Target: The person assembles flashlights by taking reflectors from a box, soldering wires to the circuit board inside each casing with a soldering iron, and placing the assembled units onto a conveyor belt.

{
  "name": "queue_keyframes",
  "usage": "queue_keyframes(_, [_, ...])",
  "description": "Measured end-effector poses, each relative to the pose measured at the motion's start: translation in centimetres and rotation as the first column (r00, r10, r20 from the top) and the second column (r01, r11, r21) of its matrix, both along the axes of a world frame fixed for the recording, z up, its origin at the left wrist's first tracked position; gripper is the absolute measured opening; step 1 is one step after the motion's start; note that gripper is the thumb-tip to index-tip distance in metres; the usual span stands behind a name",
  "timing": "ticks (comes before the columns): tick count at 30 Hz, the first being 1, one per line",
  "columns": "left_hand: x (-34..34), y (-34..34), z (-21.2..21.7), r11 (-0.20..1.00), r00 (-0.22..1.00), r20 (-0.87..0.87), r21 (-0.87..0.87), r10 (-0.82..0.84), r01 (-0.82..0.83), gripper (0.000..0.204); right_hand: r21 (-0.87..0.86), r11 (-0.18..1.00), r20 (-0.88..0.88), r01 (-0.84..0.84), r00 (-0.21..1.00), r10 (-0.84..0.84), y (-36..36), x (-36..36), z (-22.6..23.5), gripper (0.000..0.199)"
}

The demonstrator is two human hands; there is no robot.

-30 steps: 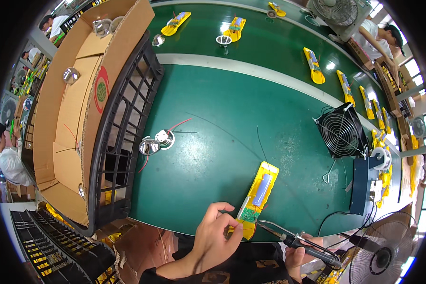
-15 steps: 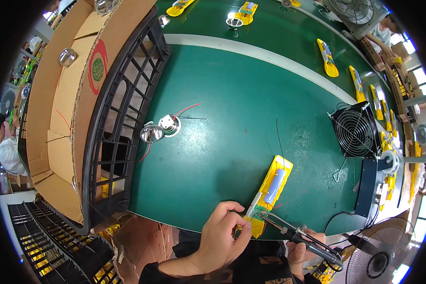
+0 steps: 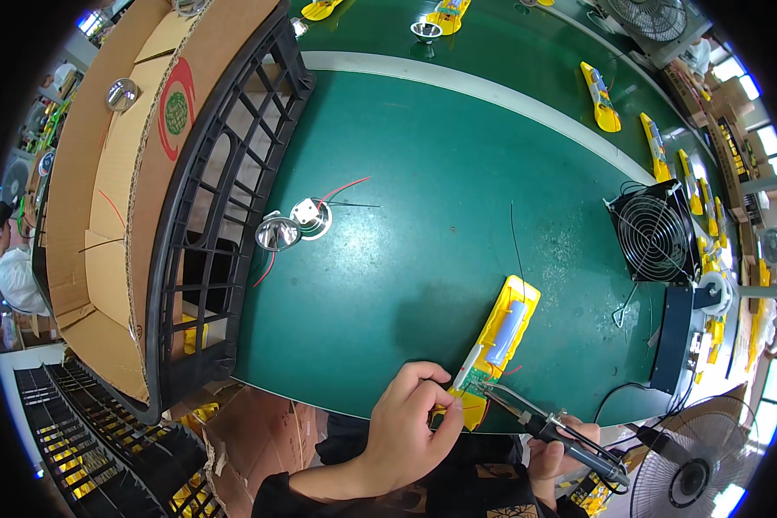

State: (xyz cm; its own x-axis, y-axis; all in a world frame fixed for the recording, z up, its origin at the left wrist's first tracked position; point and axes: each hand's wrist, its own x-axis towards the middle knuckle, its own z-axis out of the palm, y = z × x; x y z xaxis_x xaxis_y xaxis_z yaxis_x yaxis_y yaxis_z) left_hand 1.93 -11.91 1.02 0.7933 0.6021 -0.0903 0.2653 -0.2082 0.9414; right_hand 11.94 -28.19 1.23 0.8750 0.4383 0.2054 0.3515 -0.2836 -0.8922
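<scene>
A yellow plastic housing point(image 3: 527, 298) lies slanted near the table's front edge. It holds a blue-wrapped cylindrical battery point(image 3: 506, 332), a white strip and a small green circuit board point(image 3: 473, 380). My left hand point(image 3: 410, 423) is closed at the housing's lower left, thumb and forefinger pinching what looks like a thin wire beside the board. My right hand point(image 3: 557, 453) grips a black-handled soldering iron point(image 3: 570, 445) from the right. The iron's tip and the thin metal tube along it reach the board; exact contact is too small to tell. A black wire runs up from the housing's far end.
Two round reflectors, one a shiny cup point(image 3: 278, 233), lie with red and black wires at left. Beyond them stands a black plastic crate point(image 3: 207, 198) with a cardboard box point(image 3: 104, 190). A small black fan point(image 3: 653, 233) stands right. More yellow housings point(image 3: 601, 99) lie on the far green belt.
The view has shifted slightly. Both hands keep nearly the same pose around the housing, and the iron's tip stays at the circuit board.
</scene>
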Motion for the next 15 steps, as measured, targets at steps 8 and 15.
queue_keyframes(8, [0.0,-0.1,0.0,0.999,1.000,-0.001,0.047,0.007,-0.007,0.010,0.183,0.982,0.152,0.052,0.985,-0.081,0.2,0.1,-0.4,0.043])
queue_keyframes(15, [-0.1,-0.3,0.3,0.977,1.000,0.005,0.211,0.027,-0.027,0.011,0.182,0.935,0.185,0.305,0.923,-0.337,-1.4,0.7,-1.2,0.050])
